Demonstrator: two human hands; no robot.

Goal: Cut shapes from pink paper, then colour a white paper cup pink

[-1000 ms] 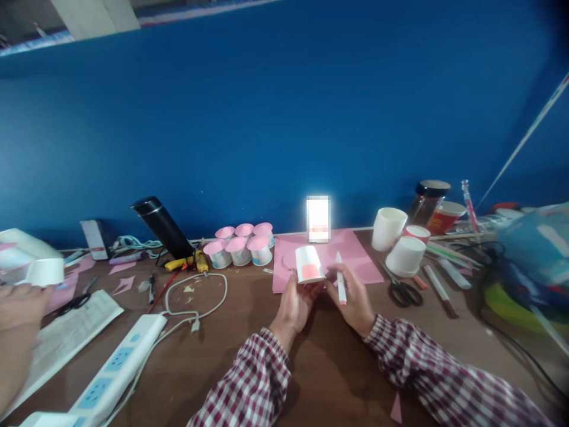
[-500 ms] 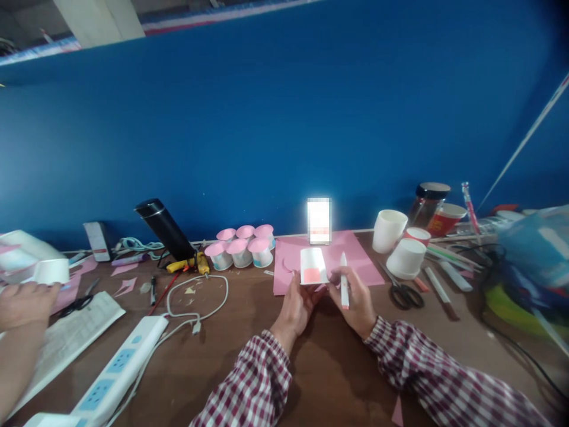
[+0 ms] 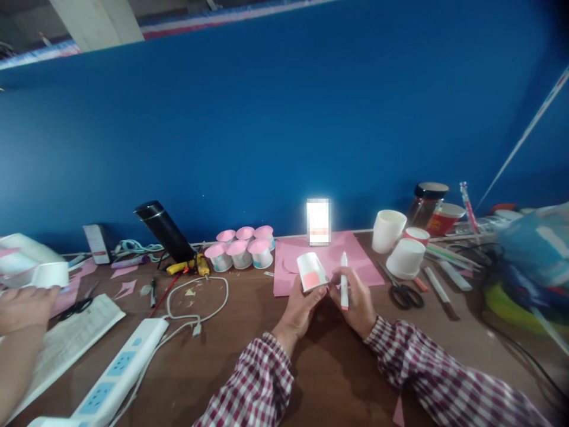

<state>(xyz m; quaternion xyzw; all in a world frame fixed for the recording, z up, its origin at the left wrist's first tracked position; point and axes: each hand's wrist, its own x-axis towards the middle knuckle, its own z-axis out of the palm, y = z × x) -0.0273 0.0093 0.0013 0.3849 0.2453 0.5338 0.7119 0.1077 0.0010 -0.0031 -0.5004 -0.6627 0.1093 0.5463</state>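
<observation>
A white paper cup [image 3: 306, 264] with a pink patch on its side rests in my left hand [image 3: 300, 308], whose thumb presses near the lower end. The cup leans to the left. My right hand [image 3: 358, 305] grips a white marker [image 3: 344, 284] that points upward, and its fingertips are close to the cup's lower right side; whether they touch it I cannot tell. Beneath and behind the cup lie sheets of pink paper [image 3: 355, 255]. A bright phone screen [image 3: 319, 219], blurred out, stands at the back of the paper.
Several pink-topped cups [image 3: 240, 254] stand left of the paper. White cups [image 3: 405, 259], scissors [image 3: 406, 296] and a jar [image 3: 429, 204] are on the right. A power strip [image 3: 120, 362], cable [image 3: 226, 290] and black flask [image 3: 164, 231] lie left. Another person's hand [image 3: 29, 305] holds a cup at far left.
The paper cup has gone from upright to tilted left and turned slightly. My left thumb has come up over its lower end. My right hand and the marker have barely moved.
</observation>
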